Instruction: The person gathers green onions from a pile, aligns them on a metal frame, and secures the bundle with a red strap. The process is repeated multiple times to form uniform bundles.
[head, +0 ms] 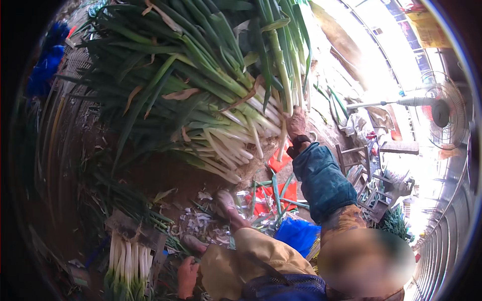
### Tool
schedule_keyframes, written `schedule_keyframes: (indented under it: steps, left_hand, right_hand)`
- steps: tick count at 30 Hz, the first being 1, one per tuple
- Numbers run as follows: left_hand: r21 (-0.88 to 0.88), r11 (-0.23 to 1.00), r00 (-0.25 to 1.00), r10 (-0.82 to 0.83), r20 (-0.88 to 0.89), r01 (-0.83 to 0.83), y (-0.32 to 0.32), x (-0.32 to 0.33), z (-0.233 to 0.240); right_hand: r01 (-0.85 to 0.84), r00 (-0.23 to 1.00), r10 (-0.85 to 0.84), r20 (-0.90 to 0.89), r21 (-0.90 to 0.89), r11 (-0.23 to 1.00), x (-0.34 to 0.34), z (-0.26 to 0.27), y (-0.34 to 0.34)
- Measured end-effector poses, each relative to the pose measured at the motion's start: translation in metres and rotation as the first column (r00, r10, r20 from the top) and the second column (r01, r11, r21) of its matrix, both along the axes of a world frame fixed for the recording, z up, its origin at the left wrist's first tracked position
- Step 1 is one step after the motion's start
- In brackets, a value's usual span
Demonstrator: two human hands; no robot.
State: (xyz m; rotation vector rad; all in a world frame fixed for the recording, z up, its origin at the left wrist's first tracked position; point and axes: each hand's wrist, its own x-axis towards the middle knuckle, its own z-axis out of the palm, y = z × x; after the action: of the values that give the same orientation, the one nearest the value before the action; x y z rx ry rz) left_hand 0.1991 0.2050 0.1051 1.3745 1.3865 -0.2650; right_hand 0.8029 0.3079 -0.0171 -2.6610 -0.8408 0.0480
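Observation:
My right hand [297,121], below a dark wristband and a teal sleeve cuff, is closed around the white lower ends of long green onions [281,67]. Their leaves point to the top of the picture. Beside it lies a big heap of the same onions [226,82], white stems and roots toward me, some dry leaves among them. My left hand [187,276] is low in the picture beside my knee, fingers curled; whether it holds anything is unclear. To its left, a bundle of trimmed white-stemmed onions [128,263] rests by a dark wooden frame [130,227].
Peelings [197,222] and loose leaves litter the ground around my shoes. Red plastic [280,195] and blue netting [297,235] lie near my legs. Wooden stools [354,158] and an electric fan [440,113] stand on the right. More blue netting [47,67] is at the far left.

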Motion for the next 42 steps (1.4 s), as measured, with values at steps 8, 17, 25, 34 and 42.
schedule_keyframes:
  steps: [8, 17, 25, 34, 42]
  left_hand:
    - [-0.066, 0.993, 0.992, -0.106, -0.067, 0.101, 0.027, 0.020, -0.006]
    - [-0.212, 0.968, 0.951, 0.186, 0.245, -0.134, 0.056, 0.129, -0.002]
    - [-0.567, 0.711, 0.569, 0.690, 0.447, -0.417, 0.083, 0.290, 0.029]
    - [-0.688, 0.685, 0.654, 0.638, 0.406, -0.241, 0.110, 0.288, 0.040]
    - [-0.690, 0.700, 0.682, 0.596, 0.423, -0.184, 0.106, 0.278, 0.024]
  right_hand:
    - [-0.060, 0.962, -0.028, -0.272, -0.309, 0.949, 0.061, -0.020, 0.018]
    - [0.036, 0.479, 0.116, -0.870, 0.151, 0.988, -0.034, 0.068, -0.006]
    - [0.133, 0.106, 0.434, -0.895, 0.445, 0.886, -0.149, 0.143, 0.004]
    - [0.033, 0.765, 0.069, -0.641, 0.146, 0.989, -0.040, 0.010, -0.047]
    - [0.061, 0.932, -0.156, -0.328, -0.283, 0.957, 0.041, -0.171, -0.094]
